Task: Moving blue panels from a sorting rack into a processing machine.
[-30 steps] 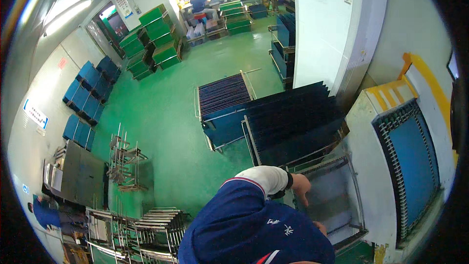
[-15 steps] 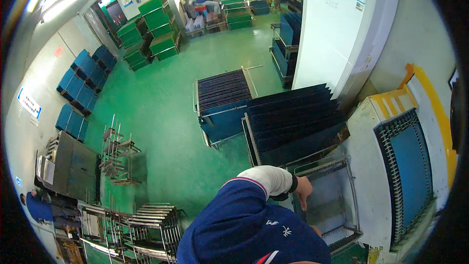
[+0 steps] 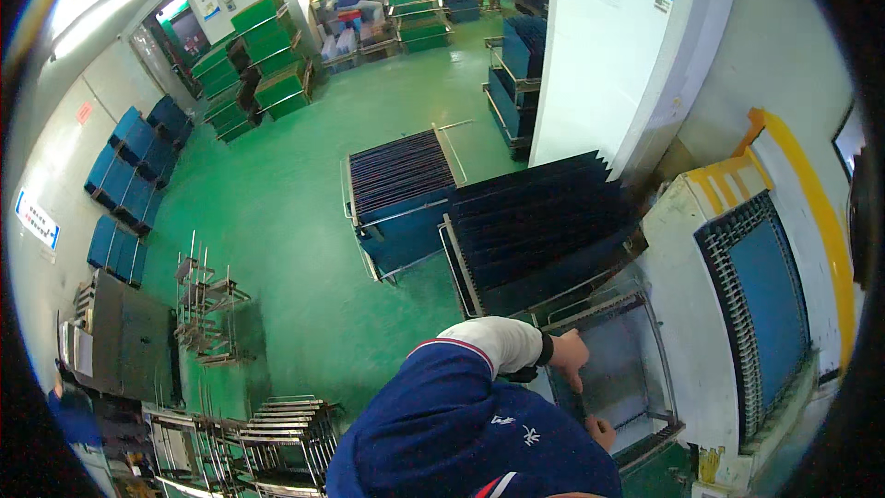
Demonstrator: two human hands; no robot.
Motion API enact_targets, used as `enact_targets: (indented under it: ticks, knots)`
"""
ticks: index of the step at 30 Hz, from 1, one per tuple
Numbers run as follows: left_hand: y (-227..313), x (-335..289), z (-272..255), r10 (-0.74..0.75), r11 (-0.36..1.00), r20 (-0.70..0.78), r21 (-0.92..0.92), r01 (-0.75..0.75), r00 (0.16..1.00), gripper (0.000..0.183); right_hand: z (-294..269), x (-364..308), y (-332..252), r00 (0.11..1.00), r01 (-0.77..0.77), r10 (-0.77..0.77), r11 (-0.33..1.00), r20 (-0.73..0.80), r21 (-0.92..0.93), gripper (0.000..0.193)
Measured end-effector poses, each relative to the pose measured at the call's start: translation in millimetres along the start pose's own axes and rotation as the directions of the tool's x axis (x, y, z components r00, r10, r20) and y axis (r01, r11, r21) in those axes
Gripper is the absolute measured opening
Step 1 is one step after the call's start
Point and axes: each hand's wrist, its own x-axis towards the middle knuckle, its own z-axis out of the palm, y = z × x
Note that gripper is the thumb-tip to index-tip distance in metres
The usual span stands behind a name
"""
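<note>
My left hand [image 3: 570,357], with a dark band at the wrist, is over the near-left side of a metal rack [image 3: 656,341]. Its fingers are curled down at a thin dark edge, and what they grip is hard to make out. My right hand [image 3: 601,432] shows only in part past my blue sleeve, closed beside the same rack side. Inside the rack a greyish, see-through surface shows. Just beyond stands a rack of dark blue panels [image 3: 544,221], set upright in a row.
Another rack of blue panels [image 3: 406,194] stands on the green floor [image 3: 277,221]. At right is a white machine with a blue panel on a conveyor [image 3: 770,286]. Empty metal racks [image 3: 286,443] stand lower left. Green crates [image 3: 267,46] are stacked far left; two people sit at a far bench.
The view has shifted, so the room's things sit further left. My right hand has come further into sight beside the rack. My left hand stays at the rack's side.
</note>
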Motion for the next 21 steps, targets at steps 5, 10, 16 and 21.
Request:
enact_targets:
  ticks: [5, 10, 16, 21]
  knots:
    - [2.7, -2.5, -1.3, 0.037, 0.998, -0.082, 0.052, -0.033, 0.996, 0.075, -13.1, 14.6, 17.3, 0.999, 0.015, -0.015, 1.0, 0.034, -0.011, 0.033]
    - [2.4, 1.7, -3.4, 0.042, 0.998, -0.112, 0.043, -0.037, 0.993, 0.087, -14.4, 17.6, 30.5, 0.993, -0.115, 0.119, 0.985, 0.018, -0.126, 0.038]
    - [-2.6, -0.2, 1.4, 0.098, 0.993, -0.14, 0.079, -0.088, 0.985, 0.082, -0.3, -11.6, -45.3, 0.999, -0.05, 0.048, 0.981, -0.018, -0.185, 0.042]
    - [2.1, -0.9, 0.2, 0.093, 0.985, -0.099, 0.153, -0.077, 0.991, 0.08, 2.0, -10.5, -30.1, 0.996, -0.087, 0.087, 0.986, -0.002, -0.142, 0.042]
